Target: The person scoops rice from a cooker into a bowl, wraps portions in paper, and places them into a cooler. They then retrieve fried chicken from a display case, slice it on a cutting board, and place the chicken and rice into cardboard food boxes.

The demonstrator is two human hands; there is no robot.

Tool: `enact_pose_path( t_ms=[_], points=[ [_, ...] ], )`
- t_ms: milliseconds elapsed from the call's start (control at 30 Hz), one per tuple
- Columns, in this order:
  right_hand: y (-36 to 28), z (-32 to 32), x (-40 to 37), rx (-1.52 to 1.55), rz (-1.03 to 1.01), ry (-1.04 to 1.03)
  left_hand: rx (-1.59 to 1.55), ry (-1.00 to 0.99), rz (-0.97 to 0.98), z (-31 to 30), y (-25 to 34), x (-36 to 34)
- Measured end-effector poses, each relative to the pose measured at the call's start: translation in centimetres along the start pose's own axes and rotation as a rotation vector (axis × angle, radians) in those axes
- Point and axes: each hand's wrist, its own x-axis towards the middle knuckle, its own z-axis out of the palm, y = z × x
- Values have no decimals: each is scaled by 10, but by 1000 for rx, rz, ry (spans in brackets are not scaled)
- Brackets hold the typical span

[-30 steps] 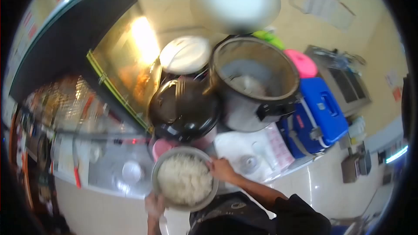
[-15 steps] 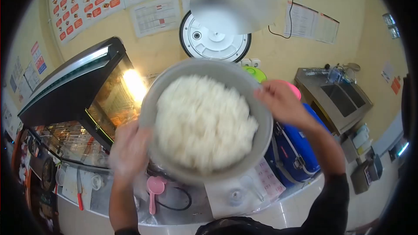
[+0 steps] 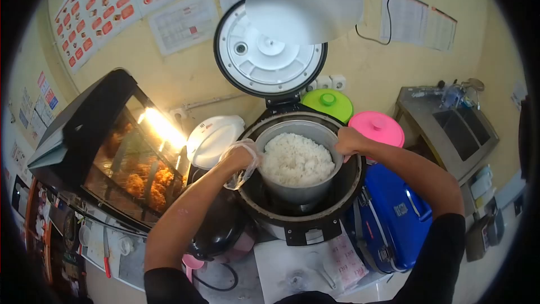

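A grey metal pot (image 3: 295, 192) full of white cooked rice (image 3: 298, 159) hangs partly inside a large rice cooker (image 3: 274, 231). The cooker's round lid (image 3: 270, 73) stands raised behind it. My left hand (image 3: 242, 157), in a loose clear plastic glove, grips the pot's left rim. On the opposite side, my right hand (image 3: 350, 142) is bare and closed on the rim. Dark space shows between the pot and the cooker's wall; the pot's underside is hidden.
At left stands a lit display case (image 3: 132, 157) with fried food. A smaller dark rice cooker (image 3: 222, 225) sits beside the big one. Green (image 3: 328, 104) and pink (image 3: 377, 128) lidded containers are behind; a blue cooler box (image 3: 391, 214) is at right. A red-handled knife (image 3: 107, 256) lies left.
The pot of rice has moved away from me and down, from close to the camera into the cooker's opening. Both hands went with it, still on its rim.
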Motion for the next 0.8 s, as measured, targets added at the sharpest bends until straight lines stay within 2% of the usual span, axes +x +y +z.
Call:
enact_pose_path(
  t_ms=[33, 100, 133, 167, 233, 300, 367, 400, 433, 467, 500, 533, 567, 633, 667, 700, 733, 767, 800],
  points=[
    [3, 8, 5, -60, -41, -127, -5, -26, 3, -7, 9, -8],
    [13, 30, 19, 54, 22, -217, -83, -127, -42, -15, 22, -17],
    [7, 34, 18, 19, 81, -275, 62, -146, 143, -8, 19, -10],
    [3, 37, 20, -21, 134, -330, 61, -159, 143, 0, 17, -4],
    [5, 45, 27, -28, 127, -403, 102, -309, 81, 7, 21, 1],
    [3, 53, 32, -41, 114, -469, 88, -268, 78, 19, 24, 1],
    [-5, 48, 36, -161, 158, -583, 260, -383, 14, -9, 44, -12],
    [-16, 33, 35, -164, 157, -566, 276, -257, 51, -31, 56, -24],
    [-36, 14, 27, -407, -81, -362, 285, -139, 87, -44, 63, -38],
    [-59, -6, 23, -646, -323, -147, 168, 117, 278, -39, 51, -50],
    [-82, -27, 27, -570, -336, 41, 45, 374, 457, -32, 39, -64],
    [-110, -47, 47, -588, -293, 144, 72, 470, 352, -33, 45, -76],
    [-137, -66, 53, -675, -418, 409, 106, 560, 242, -38, 53, -93],
    [-186, -95, 105, -824, -628, 714, -469, 562, 157, -44, 63, -140],
    [-216, -99, 122, -1059, -638, 840, -642, 587, 149, -40, 65, -161],
    [-225, -97, 144, -1272, -775, 993, -778, 616, 141, -32, 66, -183],
    [-232, -93, 184, -1467, -912, 1206, -953, 721, 282, 14, 63, -195],
    [-240, -81, 250, -1494, -748, 1029, -960, 786, 146, 27, 79, -218],
    [-243, -68, 366, -981, -790, 1099, -1164, 657, -7, 47, 88, -233]
  ],
)
